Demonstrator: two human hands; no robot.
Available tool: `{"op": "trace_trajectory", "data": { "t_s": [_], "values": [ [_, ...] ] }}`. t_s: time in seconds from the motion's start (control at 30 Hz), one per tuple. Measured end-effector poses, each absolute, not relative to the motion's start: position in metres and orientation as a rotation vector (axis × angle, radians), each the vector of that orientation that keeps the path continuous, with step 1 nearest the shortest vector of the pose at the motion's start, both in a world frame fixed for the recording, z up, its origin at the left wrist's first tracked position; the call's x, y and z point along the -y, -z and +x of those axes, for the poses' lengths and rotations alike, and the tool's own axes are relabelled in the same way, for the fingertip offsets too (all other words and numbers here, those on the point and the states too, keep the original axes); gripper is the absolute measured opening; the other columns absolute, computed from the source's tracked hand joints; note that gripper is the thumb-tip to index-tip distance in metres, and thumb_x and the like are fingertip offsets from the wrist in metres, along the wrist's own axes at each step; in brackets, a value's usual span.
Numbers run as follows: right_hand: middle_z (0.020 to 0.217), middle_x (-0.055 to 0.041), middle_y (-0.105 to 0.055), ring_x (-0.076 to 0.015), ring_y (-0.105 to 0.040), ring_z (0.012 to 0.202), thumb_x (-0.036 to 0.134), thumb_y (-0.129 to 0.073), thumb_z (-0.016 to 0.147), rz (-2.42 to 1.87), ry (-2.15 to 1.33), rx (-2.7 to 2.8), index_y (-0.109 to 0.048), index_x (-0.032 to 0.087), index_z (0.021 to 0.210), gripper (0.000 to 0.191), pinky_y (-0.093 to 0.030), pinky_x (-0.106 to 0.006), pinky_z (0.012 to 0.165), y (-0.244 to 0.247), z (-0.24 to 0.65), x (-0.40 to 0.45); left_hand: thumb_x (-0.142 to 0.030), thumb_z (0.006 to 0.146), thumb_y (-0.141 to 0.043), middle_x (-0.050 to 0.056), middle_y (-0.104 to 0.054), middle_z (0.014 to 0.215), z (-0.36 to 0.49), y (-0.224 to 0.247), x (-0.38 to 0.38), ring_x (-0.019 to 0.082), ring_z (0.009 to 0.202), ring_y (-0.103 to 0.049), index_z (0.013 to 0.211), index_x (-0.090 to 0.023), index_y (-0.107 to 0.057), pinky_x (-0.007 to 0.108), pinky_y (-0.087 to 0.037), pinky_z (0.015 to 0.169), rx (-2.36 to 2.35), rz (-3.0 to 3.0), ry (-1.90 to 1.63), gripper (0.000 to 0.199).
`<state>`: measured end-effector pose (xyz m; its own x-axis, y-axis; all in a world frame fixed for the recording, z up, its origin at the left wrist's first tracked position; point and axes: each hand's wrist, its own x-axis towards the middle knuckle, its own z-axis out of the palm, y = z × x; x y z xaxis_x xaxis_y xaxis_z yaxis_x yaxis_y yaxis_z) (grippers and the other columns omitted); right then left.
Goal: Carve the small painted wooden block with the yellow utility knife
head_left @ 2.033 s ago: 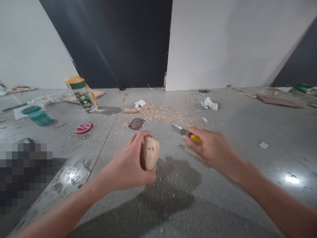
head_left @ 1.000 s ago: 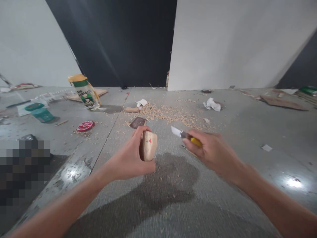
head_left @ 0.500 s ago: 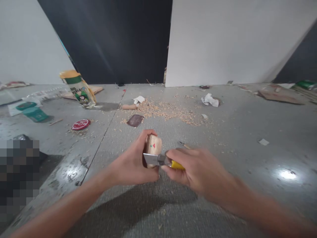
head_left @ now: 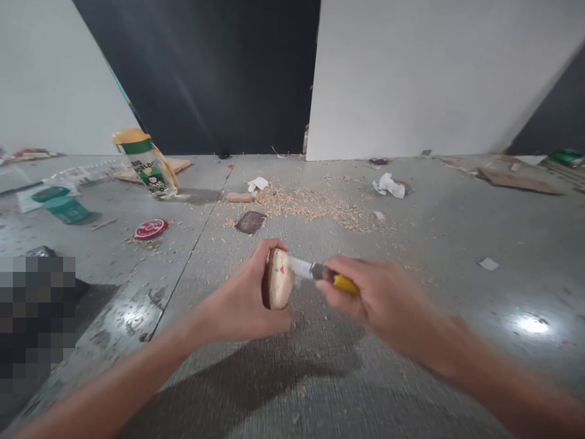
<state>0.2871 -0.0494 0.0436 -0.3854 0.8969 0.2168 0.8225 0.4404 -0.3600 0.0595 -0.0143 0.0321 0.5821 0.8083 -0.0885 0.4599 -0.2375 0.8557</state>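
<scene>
The left hand [head_left: 253,292] is gripping a pale wooden block [head_left: 281,280], its fingers [head_left: 273,244] bending around the far end while the thumb is bracing near the closer end; they are spreading only as wide as the block. The block is sitting between the two hands, seemingly hanging above the floor [head_left: 439,244]. The right hand [head_left: 361,292] is closing its fingers firmly around the yellow handle of a knife [head_left: 346,284], and the blade [head_left: 300,267] is pointing left, its tip reaching the block's right edge; blur is hiding whether they are touching.

The main danger is lying in that line: the left fingers and thumb are framing the very face the blade is facing, so a slip, perhaps from pushing too hard or a skidding edge, could be cutting them. With nothing visibly supporting the block underneath, a loose grip could be letting it twist under pressure. A stray edge could also be scratching the red and green marks.
</scene>
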Motion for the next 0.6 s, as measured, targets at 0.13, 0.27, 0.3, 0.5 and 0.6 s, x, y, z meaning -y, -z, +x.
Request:
{"op": "trace_trajectory", "data": {
  "t_s": [0.13,0.27,0.3,0.5,0.6],
  "values": [
    [0.061,0.0031,-0.056,-0.0105,-0.043,0.051,0.051,-0.041,0.097,-1.412,-0.200,2.406,-0.051,0.021,0.075,0.039,-0.022,-0.026,0.050,-0.041,0.270,0.061,-0.010,0.066,-0.063,-0.007,-0.041,0.075,0.061,-0.029,0.017,0.006,0.053,-0.039,0.119,-0.028,-0.031,0.018,-0.033,0.044,-0.976,1.858,-0.525,0.064],
    [0.060,0.0034,-0.054,-0.0098,-0.038,0.049,0.049,-0.041,0.098,-1.383,-0.168,2.427,-0.050,0.021,0.071,0.039,-0.020,-0.026,0.049,-0.040,0.266,0.062,-0.008,0.064,-0.062,-0.007,-0.042,0.079,0.062,-0.029,0.017,0.005,0.054,-0.039,0.118,-0.027,-0.033,0.017,-0.034,0.045,-0.963,1.883,-0.560,0.064],
    [0.060,0.0034,-0.054,-0.0097,-0.038,0.048,0.048,-0.042,0.098,-1.376,-0.168,2.430,-0.050,0.021,0.071,0.039,-0.020,-0.026,0.049,-0.040,0.266,0.062,-0.008,0.064,-0.061,-0.007,-0.042,0.079,0.062,-0.030,0.017,0.004,0.053,-0.039,0.117,-0.027,-0.033,0.017,-0.034,0.045,-0.953,1.875,-0.554,0.064],
    [0.063,0.0019,-0.058,-0.0106,-0.044,0.047,0.051,-0.035,0.100,-1.415,-0.167,2.370,-0.056,0.021,0.083,0.041,-0.023,-0.024,0.046,-0.040,0.289,0.044,-0.014,0.063,-0.064,-0.007,-0.041,0.073,0.057,-0.037,0.018,0.007,0.052,-0.039,0.118,-0.027,-0.034,0.018,-0.032,0.041,-1.001,1.906,-0.465,0.064],
    [0.056,0.0042,-0.051,-0.0106,-0.043,0.046,0.049,-0.039,0.098,-1.568,-0.081,2.158,-0.052,0.021,0.078,0.037,-0.026,-0.024,0.046,-0.044,0.311,0.030,-0.017,0.064,-0.065,-0.007,-0.041,0.071,0.054,-0.039,0.018,0.008,0.052,-0.040,0.118,-0.027,-0.034,0.018,-0.032,0.042,-1.033,1.958,-0.453,0.063]
  ]
}}
